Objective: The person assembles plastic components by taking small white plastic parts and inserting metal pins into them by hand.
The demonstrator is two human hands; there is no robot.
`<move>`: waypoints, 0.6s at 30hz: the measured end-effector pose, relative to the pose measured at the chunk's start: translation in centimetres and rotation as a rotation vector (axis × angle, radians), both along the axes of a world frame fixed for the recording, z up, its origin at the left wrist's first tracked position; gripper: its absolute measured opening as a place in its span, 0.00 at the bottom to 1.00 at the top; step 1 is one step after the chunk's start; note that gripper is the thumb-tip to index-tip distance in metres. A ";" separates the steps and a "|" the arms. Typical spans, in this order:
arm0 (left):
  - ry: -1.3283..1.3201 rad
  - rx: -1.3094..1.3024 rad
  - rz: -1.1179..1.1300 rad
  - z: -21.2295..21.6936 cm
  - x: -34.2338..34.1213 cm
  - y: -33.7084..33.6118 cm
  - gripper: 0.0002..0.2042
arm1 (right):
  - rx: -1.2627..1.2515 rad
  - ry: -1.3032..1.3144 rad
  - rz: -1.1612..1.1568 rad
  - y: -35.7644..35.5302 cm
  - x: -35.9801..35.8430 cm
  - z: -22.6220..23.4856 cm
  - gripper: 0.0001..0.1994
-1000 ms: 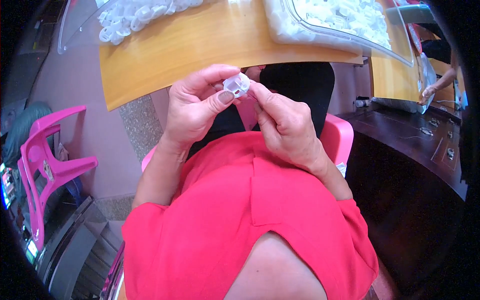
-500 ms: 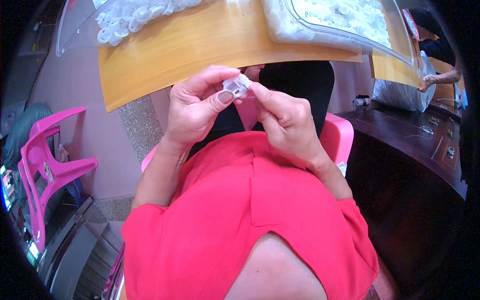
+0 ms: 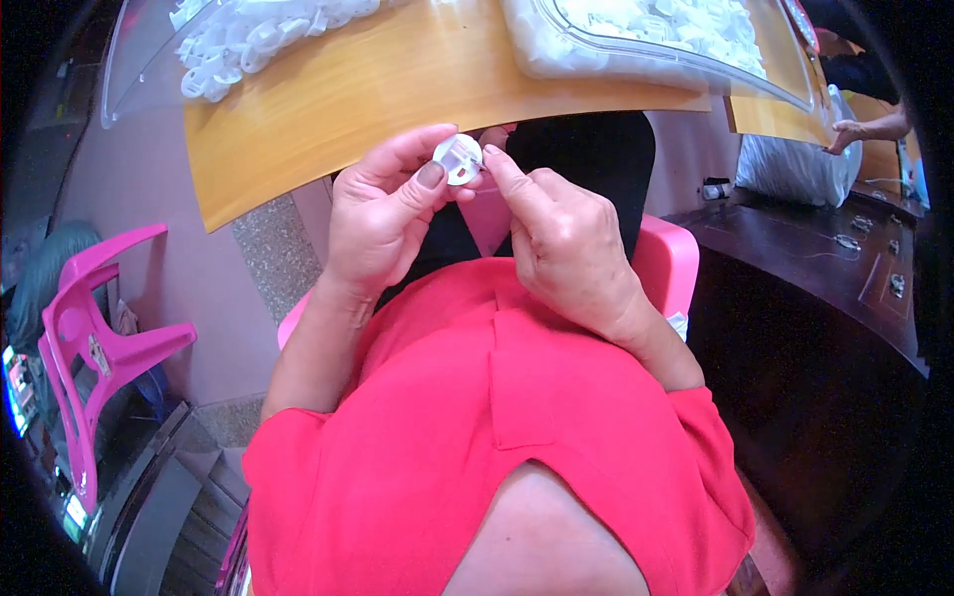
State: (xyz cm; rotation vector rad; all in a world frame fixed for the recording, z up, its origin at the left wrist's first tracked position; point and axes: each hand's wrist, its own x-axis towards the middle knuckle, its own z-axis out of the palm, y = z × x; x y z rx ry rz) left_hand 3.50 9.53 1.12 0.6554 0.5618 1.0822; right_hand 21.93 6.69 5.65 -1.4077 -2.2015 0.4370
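The bare left hand (image 3: 381, 217) pinched a small, round, white plastic piece (image 3: 456, 159); beside it, whether the half-curled bare right hand (image 3: 568, 233) held anything was unclear.

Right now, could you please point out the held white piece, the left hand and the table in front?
Held white piece (image 3: 455, 159), head view: its visible face.
Left hand (image 3: 382, 214), head view: its middle, near the thumb.
Table in front (image 3: 427, 84), head view: its bare top.
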 end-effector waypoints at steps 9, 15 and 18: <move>-0.003 0.000 0.028 0.5 0.4 -0.1 0.15 | 0.000 -0.020 -0.015 -0.1 -0.2 -0.1 0.22; 0.017 0.043 0.044 0.1 1.7 -1.4 0.15 | 0.007 -0.035 0.008 -1.1 0.9 -0.4 0.22; 0.043 0.090 0.041 0.1 1.6 -1.3 0.15 | 0.024 -0.043 0.016 -1.0 0.8 -0.4 0.22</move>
